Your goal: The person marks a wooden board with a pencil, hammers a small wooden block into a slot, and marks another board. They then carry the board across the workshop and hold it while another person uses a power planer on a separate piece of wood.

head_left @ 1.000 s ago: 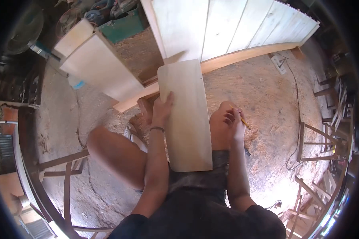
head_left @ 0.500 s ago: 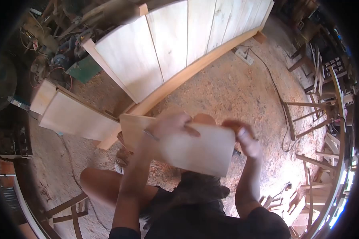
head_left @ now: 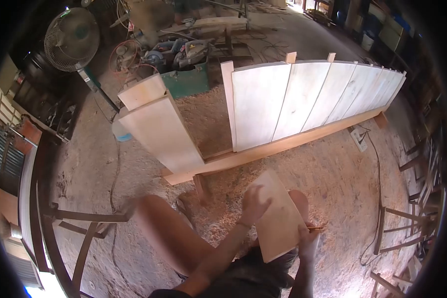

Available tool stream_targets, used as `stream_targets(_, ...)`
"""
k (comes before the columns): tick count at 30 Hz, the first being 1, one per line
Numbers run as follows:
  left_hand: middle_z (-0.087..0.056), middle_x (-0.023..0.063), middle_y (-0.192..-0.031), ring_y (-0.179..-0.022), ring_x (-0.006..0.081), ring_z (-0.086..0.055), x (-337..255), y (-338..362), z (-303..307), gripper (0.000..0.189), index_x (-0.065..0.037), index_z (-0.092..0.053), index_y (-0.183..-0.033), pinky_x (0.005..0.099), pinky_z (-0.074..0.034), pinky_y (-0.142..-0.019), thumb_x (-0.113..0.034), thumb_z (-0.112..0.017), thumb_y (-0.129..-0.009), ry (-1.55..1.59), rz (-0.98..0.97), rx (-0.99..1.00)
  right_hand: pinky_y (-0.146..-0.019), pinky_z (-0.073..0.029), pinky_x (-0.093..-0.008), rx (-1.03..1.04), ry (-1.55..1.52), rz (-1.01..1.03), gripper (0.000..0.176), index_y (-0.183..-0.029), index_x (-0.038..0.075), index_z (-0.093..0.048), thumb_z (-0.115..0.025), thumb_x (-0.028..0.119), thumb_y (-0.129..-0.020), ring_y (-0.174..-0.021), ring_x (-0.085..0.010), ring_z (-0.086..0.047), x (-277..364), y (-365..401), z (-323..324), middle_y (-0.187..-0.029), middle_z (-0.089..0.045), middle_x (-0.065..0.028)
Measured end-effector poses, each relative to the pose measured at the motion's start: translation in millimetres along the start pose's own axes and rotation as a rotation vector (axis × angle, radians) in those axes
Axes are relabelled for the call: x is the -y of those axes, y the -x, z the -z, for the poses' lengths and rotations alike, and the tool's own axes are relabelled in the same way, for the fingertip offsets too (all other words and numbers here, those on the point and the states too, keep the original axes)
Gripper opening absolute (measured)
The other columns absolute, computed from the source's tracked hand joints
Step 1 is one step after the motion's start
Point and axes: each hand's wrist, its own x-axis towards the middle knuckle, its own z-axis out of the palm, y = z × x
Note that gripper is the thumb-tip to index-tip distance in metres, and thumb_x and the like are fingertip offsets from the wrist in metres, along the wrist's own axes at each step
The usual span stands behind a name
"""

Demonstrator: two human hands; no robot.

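Note:
A pale rectangular board [head_left: 278, 221] lies tilted over my lap. The fingers of my left hand [head_left: 255, 204] are spread flat on its upper left face. At the board's lower right edge, my right hand [head_left: 308, 241] is closed around a thin orange-brown stick [head_left: 315, 228], which looks like a pencil. Beyond my knees stands a long frame of upright whitish boards [head_left: 303, 99] on a wooden rail [head_left: 283, 145]. A separate pale panel [head_left: 159, 130] joins the rail's left end.
A standing fan [head_left: 72, 39] is at the upper left. Power tools fill a green crate [head_left: 186, 81] behind the frame. A power strip [head_left: 358, 140] with a cable lies on the right. Wooden stools [head_left: 87, 223] stand on the left and right. Shavings cover the floor.
The view has swung left and up. The board has turned from lying crosswise to a steeper slant. My left hand is now spread on its face; my right hand has moved to its lower right edge.

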Motion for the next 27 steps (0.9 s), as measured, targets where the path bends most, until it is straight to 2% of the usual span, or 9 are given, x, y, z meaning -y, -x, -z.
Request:
stream_targets(3, -0.058, 0.0228, -0.132, -0.120, 0.0319, -0.058, 72, 56, -18, 0.080, -0.001, -0.042, -0.144, 0.0432, -0.043, -0.104, -0.048, -0.071, -0.086, 0.237, 0.729, 0.407, -0.069, -0.051, -0.0297, 0.084, -0.206, -0.167, 0.027, -0.098, -0.008, -0.068, -0.064, 0.017, -0.088, -0.076, -0.0144, -0.062, -11, 10, -21, -0.083, -0.068, -0.0079)
stream_targets(4, -0.057, 0.0218, -0.134, -0.120, 0.0305, -0.058, 67, 69, -10, 0.081, 0.001, -0.041, -0.144, 0.0421, -0.044, -0.103, -0.048, -0.070, -0.086, 0.354, 0.857, 0.465, -0.070, -0.052, -0.0305, 0.110, -0.281, -0.275, 0.029, -0.099, -0.008, -0.068, -0.064, 0.018, -0.088, -0.076, -0.0156, -0.063, -14, 18, -28, -0.084, -0.069, -0.0084)
stream_targets(6, -0.056, 0.0197, -0.137, -0.121, 0.0278, -0.057, 38, 42, 9, 0.082, 0.005, -0.040, -0.144, 0.0398, -0.046, -0.102, -0.047, -0.069, -0.088, 0.597, 1.102, 0.575, -0.071, -0.053, -0.0310, 0.180, -0.038, 0.069, 0.033, -0.105, -0.007, -0.069, -0.067, 0.020, -0.087, -0.078, -0.0175, -0.067, -10, 9, -50, -0.087, -0.073, -0.0126)
stream_targets(8, -0.060, 0.0176, -0.132, -0.115, 0.0256, -0.060, 10, 24, 41, 0.076, 0.003, -0.046, -0.140, 0.0365, -0.048, -0.098, -0.047, -0.070, -0.088, 0.664, 1.206, 0.642, -0.073, -0.054, -0.0316, 0.172, 0.176, 0.046, 0.037, -0.108, -0.005, -0.069, -0.069, 0.025, -0.087, -0.080, -0.0199, -0.068, -13, 2, -48, -0.091, -0.074, -0.0150)
stream_targets(10, -0.062, 0.0178, -0.127, -0.111, 0.0259, -0.062, 46, 55, -1, 0.073, 0.003, -0.050, -0.137, 0.0370, -0.051, -0.093, -0.047, -0.070, -0.088, 0.678, 0.896, 0.504, -0.074, -0.054, -0.0329, 0.229, 0.291, -0.026, 0.039, -0.107, -0.006, -0.069, -0.071, 0.027, -0.087, -0.083, -0.0211, -0.069, 3, -1, -37, -0.092, -0.073, -0.0180)
stream_targets(12, -0.063, 0.0184, -0.126, -0.108, 0.0259, -0.064, 18, 42, 19, 0.072, 0.003, -0.051, -0.135, 0.0371, -0.053, -0.090, -0.047, -0.070, -0.087, 0.719, 1.075, 0.539, -0.074, -0.054, -0.0303, 0.213, 0.275, 0.073, 0.036, -0.108, -0.006, -0.068, -0.068, 0.026, -0.092, -0.084, -0.0198, -0.070, -5, 1, -22, -0.093, -0.073, -0.0169)
stream_targets(17, -0.064, 0.0202, -0.122, -0.108, 0.0271, -0.065, 3, 21, 21, 0.072, 0.003, -0.048, -0.134, 0.0377, -0.053, -0.091, -0.037, -0.078, -0.082, 0.631, 0.659, 0.502, -0.070, -0.057, -0.0264, -0.045, -0.130, -0.062, 0.031, -0.116, -0.005, -0.061, -0.055, 0.021, -0.102, -0.083, -0.0187, -0.071, 11, 1, 30, -0.098, -0.072, -0.0155)
stream_targets(23, -0.064, 0.0208, -0.123, -0.110, 0.0269, -0.065, -25, 1, 31, 0.087, 0.002, -0.041, -0.143, 0.0371, -0.053, -0.092, -0.033, -0.084, -0.076, 0.488, 0.509, 0.545, -0.066, -0.056, -0.0270, -0.169, -0.338, -0.091, 0.037, -0.125, -0.003, -0.057, -0.051, 0.027, -0.104, -0.080, -0.0186, -0.071, -16, 3, 62, -0.102, -0.069, -0.0142)
stream_targets(27, -0.063, 0.0213, -0.125, -0.109, 0.0269, -0.066, -23, 3, 24, 0.088, 0.003, -0.039, -0.145, 0.0371, -0.053, -0.092, -0.031, -0.083, -0.076, 0.675, 0.497, 0.643, -0.068, -0.056, -0.0275, -0.152, -0.296, -0.124, 0.032, -0.121, -0.004, -0.057, -0.055, 0.022, -0.102, -0.083, -0.0200, -0.071, -16, 17, 46, -0.103, -0.068, -0.0151)
